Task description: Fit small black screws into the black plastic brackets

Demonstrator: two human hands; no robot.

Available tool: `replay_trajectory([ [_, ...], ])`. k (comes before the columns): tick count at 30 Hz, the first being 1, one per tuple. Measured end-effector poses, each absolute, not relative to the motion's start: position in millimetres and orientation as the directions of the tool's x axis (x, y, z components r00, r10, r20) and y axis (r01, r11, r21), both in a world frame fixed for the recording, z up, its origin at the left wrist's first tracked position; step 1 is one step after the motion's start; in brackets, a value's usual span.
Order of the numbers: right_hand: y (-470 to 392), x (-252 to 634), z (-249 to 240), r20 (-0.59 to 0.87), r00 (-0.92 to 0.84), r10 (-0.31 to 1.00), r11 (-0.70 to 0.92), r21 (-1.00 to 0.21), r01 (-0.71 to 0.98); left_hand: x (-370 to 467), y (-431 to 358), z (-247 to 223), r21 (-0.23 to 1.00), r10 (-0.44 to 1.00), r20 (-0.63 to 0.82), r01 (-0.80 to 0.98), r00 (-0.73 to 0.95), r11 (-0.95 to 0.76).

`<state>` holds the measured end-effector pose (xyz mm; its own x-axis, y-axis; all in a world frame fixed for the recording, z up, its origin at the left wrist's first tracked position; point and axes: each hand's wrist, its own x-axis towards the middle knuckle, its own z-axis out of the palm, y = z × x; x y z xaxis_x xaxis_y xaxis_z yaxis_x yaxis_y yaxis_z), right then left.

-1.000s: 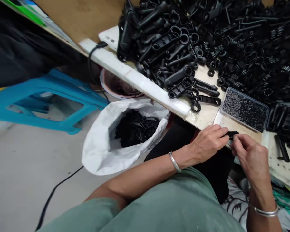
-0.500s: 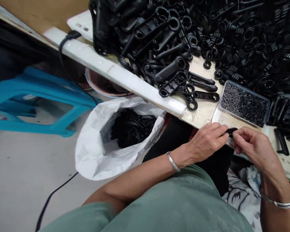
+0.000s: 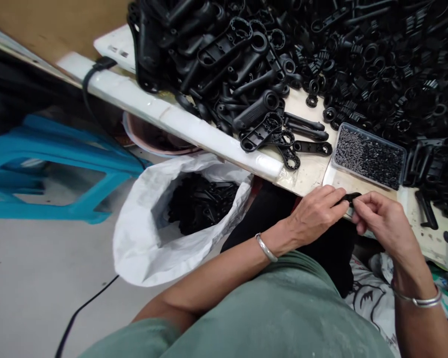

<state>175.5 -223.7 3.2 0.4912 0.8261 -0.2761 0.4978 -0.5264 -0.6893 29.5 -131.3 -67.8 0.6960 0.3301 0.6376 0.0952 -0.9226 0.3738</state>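
Between my two hands, at the table's front edge, is a small black plastic part (image 3: pixel 350 198), mostly covered by fingers. My left hand (image 3: pixel 317 215) is closed on its left end. From the other side, my right hand (image 3: pixel 381 219) pinches at its right end with thumb and forefinger; whether a smaller piece is in that pinch I cannot tell. Just beyond the hands stands a clear plastic box (image 3: pixel 373 183) of tiny dark pieces (image 3: pixel 369 154). Black arm-shaped parts (image 3: pixel 313 147) lie to the left of the box.
Heaped black plastic parts (image 3: pixel 381 64) cover the back of the table. A white sack (image 3: pixel 134 238) of black parts stands on the floor at left, near a pinkish tub (image 3: pixel 134 130) and a blue plastic stool (image 3: pixel 52 209). A black cable (image 3: pixel 85 303) crosses the floor.
The whole view has shifted slightly. A bit more of the black part shows between my fingers; both hands stay at the same place by the table edge.
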Motion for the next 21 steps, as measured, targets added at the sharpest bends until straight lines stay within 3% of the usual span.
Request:
replay_trajectory([
  [3, -236.2, 177.7, -5.5, -0.189, 0.623, 0.759, -0.437, -0.857, 0.272, 30.2, -133.8, -69.2, 0.407, 0.356, 0.689, 0.07, 0.631, -0.911],
  [6, -245.4, 168.1, -12.8, -0.111, 0.771, 0.627, -0.313, -0.942, 0.119, 33.0, -139.5, -68.8, 0.423, 0.381, 0.74, 0.057, 0.554, -0.905],
  [11, -241.0, 152.0, -14.8, -0.229, 0.742, 0.63, -0.13, -0.973, -0.189, 37.9, -148.5, -63.8, 0.389, 0.363, 0.791, 0.053, 0.493, -0.92],
  [21, -227.3, 149.1, -24.3, -0.21, 0.804, 0.557, -0.081, -0.977, -0.199, 39.4, -157.9, -63.6, 0.426, 0.384, 0.808, 0.006, 0.447, -0.905],
])
